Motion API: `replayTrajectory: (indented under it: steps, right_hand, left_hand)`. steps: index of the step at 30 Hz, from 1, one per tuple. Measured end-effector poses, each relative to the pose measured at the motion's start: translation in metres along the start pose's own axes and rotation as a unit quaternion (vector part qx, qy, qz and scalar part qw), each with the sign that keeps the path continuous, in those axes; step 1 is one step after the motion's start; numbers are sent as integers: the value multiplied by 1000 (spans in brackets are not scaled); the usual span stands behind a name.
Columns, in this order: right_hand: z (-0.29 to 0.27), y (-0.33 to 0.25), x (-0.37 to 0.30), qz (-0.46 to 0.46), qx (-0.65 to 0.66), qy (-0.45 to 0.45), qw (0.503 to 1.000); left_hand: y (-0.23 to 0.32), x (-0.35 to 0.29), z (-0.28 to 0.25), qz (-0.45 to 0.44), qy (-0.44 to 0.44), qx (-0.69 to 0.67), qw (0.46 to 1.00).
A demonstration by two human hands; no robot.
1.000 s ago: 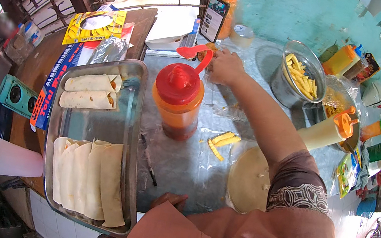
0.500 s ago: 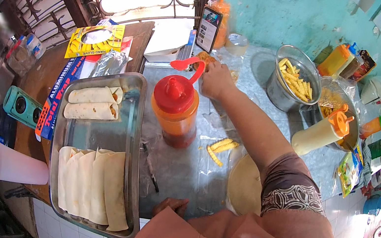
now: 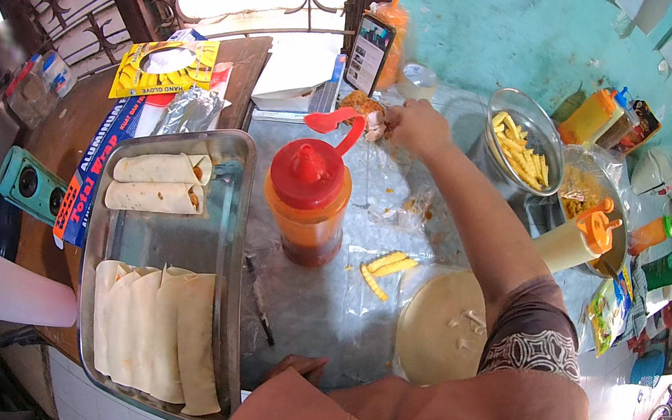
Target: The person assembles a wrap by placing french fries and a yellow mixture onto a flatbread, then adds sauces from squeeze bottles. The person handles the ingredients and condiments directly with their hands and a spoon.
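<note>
Browned and crusty, a piece of fried chicken [image 3: 354, 105] lies toward the far left corner of the bench [image 3: 353, 327], its pale inside showing on the right. Of the two hands, the right hand [image 3: 419, 126] reaches out to that pale side, its fingers bent and bunched close together; whether they pinch a shred cannot be told, as the back of the hand covers the tips. The left hand [image 3: 306, 368] rests low by the near edge of the bench, partly hidden by clothing, its fingers looking curled; what it may hold cannot be seen.

Just behind the chicken, a smartphone [image 3: 369, 55] stands upright, leaning back. Nearer, a squeeze bottle of red sauce [image 3: 306, 197] stands with its red cap flipped open. A few crinkle-cut fries [image 3: 384, 269] lie mid-bench, just beyond a round flatbread [image 3: 431, 331] that the right forearm partly covers. More fries fill part of a metal bowl [image 3: 492, 169] toward the far right, and a pale sauce bottle with an orange cap [image 3: 563, 249] stands nearer on that side. Along the left edge sits a steel tray [image 3: 243, 222], with two rolled wraps [image 3: 153, 197] at its far end and a row of folded flatbreads [image 3: 158, 331] at its near end.
</note>
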State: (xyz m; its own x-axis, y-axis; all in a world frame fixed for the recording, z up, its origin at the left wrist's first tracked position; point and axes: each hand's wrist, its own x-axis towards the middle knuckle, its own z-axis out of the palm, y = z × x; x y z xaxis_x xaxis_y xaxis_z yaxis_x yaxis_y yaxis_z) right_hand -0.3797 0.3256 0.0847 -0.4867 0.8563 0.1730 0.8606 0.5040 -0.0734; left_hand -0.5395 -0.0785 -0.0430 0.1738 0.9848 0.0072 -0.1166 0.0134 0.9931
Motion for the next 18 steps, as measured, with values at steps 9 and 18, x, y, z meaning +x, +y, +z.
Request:
replayTrajectory:
  steps: [9, 18]
  right_hand:
    - [28, -27, -3, -145, -155, 40, 976]
    - [8, -34, -5, 18, -46, -67, 997]
  left_hand:
    - [41, 8, 4, -184, 1, 28, 983]
    - [-26, -18, -17, 22, -63, 1, 998]
